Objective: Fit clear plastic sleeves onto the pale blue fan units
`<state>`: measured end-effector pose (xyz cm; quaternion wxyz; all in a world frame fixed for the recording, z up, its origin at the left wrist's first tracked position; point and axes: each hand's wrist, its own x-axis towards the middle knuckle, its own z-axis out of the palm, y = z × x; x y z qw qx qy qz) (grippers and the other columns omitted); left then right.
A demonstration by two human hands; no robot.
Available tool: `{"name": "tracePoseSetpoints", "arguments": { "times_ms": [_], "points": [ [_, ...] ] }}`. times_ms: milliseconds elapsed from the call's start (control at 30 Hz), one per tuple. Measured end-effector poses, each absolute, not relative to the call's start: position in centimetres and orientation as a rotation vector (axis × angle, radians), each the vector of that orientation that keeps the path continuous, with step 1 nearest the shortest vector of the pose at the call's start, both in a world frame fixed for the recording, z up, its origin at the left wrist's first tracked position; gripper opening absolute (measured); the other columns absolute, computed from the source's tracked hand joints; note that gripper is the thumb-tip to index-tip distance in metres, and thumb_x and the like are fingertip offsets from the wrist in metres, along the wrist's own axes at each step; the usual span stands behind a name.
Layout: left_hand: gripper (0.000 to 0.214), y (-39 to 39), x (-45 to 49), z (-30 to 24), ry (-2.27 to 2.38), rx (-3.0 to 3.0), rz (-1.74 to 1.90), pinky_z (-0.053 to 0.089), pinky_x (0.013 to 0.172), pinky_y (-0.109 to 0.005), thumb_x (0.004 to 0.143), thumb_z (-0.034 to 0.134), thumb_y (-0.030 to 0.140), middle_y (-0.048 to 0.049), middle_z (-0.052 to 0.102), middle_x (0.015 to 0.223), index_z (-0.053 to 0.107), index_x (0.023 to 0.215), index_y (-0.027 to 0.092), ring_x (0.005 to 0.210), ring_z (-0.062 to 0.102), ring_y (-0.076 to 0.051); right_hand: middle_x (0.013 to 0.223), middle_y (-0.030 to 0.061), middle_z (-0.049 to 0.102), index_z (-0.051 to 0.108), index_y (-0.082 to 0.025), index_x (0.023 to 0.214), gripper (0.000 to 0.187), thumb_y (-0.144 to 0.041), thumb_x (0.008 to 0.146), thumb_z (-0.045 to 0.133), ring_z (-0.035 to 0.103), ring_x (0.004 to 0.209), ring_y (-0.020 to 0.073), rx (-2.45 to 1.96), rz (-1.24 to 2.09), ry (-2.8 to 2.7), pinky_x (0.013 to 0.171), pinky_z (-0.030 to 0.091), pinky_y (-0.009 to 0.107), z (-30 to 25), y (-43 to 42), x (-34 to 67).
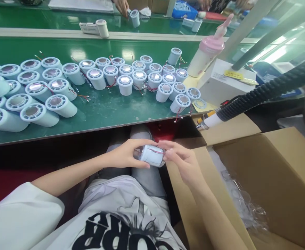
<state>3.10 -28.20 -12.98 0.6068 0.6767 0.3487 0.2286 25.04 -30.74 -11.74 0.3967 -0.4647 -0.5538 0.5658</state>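
Observation:
Above my lap, my left hand [131, 154] is wrapped round a light blue cylindrical housing [152, 155], thumb below and fingers on top. The housing lies on its side with thin red and dark wires along it. A clear, shiny layer shows around its edges, seemingly a transparent plastic sleeve. My right hand [181, 158] grips the right end of the same housing with thumb and fingertips. Many similar blue housings [125, 85] stand on the green bench beyond my hands, most with round metallic centres and short wires.
An open cardboard box [262, 184] to my right holds clear plastic pieces [246, 205]. A pink-topped bottle [206, 52], a white box-shaped device [222, 83] and a black corrugated hose [267, 88] stand at the right. Across the bench, a co-worker's hand [121, 6] touches another housing.

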Motion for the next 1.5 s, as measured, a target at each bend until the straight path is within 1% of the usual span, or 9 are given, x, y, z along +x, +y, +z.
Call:
{"name": "tracePoseSetpoints", "arguments": {
  "times_ms": [33, 67, 133, 233, 367, 533, 767, 1133, 1500],
  "points": [
    [0.065, -28.2, 3.2, -12.9, 0.81, 1.452, 0.539, 0.053, 0.085, -0.034, 0.069, 0.076, 0.033, -0.0112, 0.058, 0.123, 0.052, 0.128, 0.022, 0.105, 0.06, -0.023, 0.121, 0.0083, 0.064, 0.072, -0.022, 0.079, 0.012, -0.033, 0.08, 0.068, 0.06, 0.111, 0.0257, -1.137, 1.384, -1.493, 0.089, 0.053, 0.04, -11.7, -30.8, 25.2],
    [0.063, -28.3, 3.4, -12.8, 0.812, 1.349, 0.551, 0.054, 0.083, -0.033, 0.07, 0.076, 0.031, -0.0108, 0.059, 0.122, 0.052, 0.127, 0.021, 0.101, 0.061, -0.021, 0.129, 0.0084, 0.06, 0.072, -0.023, 0.09, 0.015, -0.03, 0.077, 0.072, 0.057, 0.117, 0.0267, -1.107, 1.302, -1.615, 0.095, 0.05, 0.041, -11.7, -30.8, 25.4],
    [0.061, -28.4, 3.5, -12.8, 0.803, 1.176, 0.567, 0.055, 0.078, -0.031, 0.07, 0.076, 0.03, -0.0112, 0.057, 0.125, 0.052, 0.125, 0.02, 0.096, 0.062, -0.019, 0.135, 0.0092, 0.055, 0.069, -0.025, 0.106, 0.034, -0.024, 0.073, 0.076, 0.055, 0.121, 0.027, -1.086, 1.093, -1.859, 0.101, 0.047, 0.043, -11.7, -31.1, 25.8],
    [0.063, -28.6, 3.3, -12.8, 0.763, 1.097, 0.541, 0.056, 0.066, -0.027, 0.072, 0.074, 0.031, -0.0119, 0.053, 0.131, 0.049, 0.13, 0.025, 0.093, 0.063, -0.019, 0.131, 0.0101, 0.058, 0.065, -0.025, 0.111, 0.034, -0.023, 0.078, 0.072, 0.057, 0.119, 0.026, -1.087, 0.899, -2.022, 0.101, 0.046, 0.043, -11.8, -31.5, 26.2],
    [0.067, -28.6, 2.9, -12.3, 0.699, 1.329, 0.562, 0.052, 0.086, -0.031, 0.072, 0.076, 0.027, -0.0101, 0.053, 0.134, 0.049, 0.133, 0.027, 0.108, 0.06, -0.023, 0.127, 0.0118, 0.061, 0.059, -0.023, 0.114, 0.037, -0.027, 0.079, 0.072, 0.057, 0.118, 0.0267, -1.053, 0.997, -1.964, 0.098, 0.049, 0.043, -11.8, -31.9, 26.5],
    [0.073, -28.4, 2.6, -11.5, 0.628, 1.577, 0.589, 0.045, 0.1, -0.036, 0.069, 0.077, 0.02, -0.0106, 0.05, 0.139, 0.047, 0.136, 0.028, 0.124, 0.051, -0.026, 0.122, 0.0122, 0.062, 0.057, -0.022, 0.114, 0.04, -0.028, 0.078, 0.073, 0.059, 0.114, 0.0275, -1.074, 1.25, -1.796, 0.091, 0.054, 0.041, -11.4, -32.0, 26.7],
    [0.074, -28.4, 2.4, -11.3, 0.601, 1.709, 0.601, 0.044, 0.103, -0.037, 0.071, 0.075, 0.021, -0.01, 0.049, 0.14, 0.045, 0.138, 0.029, 0.129, 0.047, -0.027, 0.114, 0.0062, 0.063, 0.058, -0.025, 0.113, 0.038, -0.03, 0.078, 0.072, 0.062, 0.101, 0.0203, -1.091, 1.44, -1.636, 0.083, 0.056, 0.031, -10.8, -32.0, 26.6],
    [0.074, -28.5, 2.7, -11.2, 0.582, 1.702, 0.617, 0.045, 0.102, -0.04, 0.07, 0.075, 0.019, -0.0119, 0.049, 0.141, 0.046, 0.137, 0.027, 0.13, 0.046, -0.029, 0.091, 0.0051, 0.066, 0.055, -0.023, 0.102, 0.039, -0.048, 0.076, 0.069, 0.063, 0.082, 0.0185, -1.18, 1.72, -1.318, 0.065, 0.056, 0.028, -10.3, -31.8, 25.8],
    [0.072, -28.6, 2.7, -11.1, 0.56, 1.713, 0.593, 0.045, 0.103, -0.039, 0.073, 0.074, 0.022, -0.0116, 0.049, 0.14, 0.045, 0.138, 0.027, 0.13, 0.046, -0.028, 0.067, -0.001, 0.063, 0.052, -0.019, 0.091, 0.045, -0.057, 0.074, 0.066, 0.063, 0.054, 0.0126, -1.172, 1.995, -0.942, 0.046, 0.052, 0.021, -11.6, -32.0, 25.3]
  ]
}}
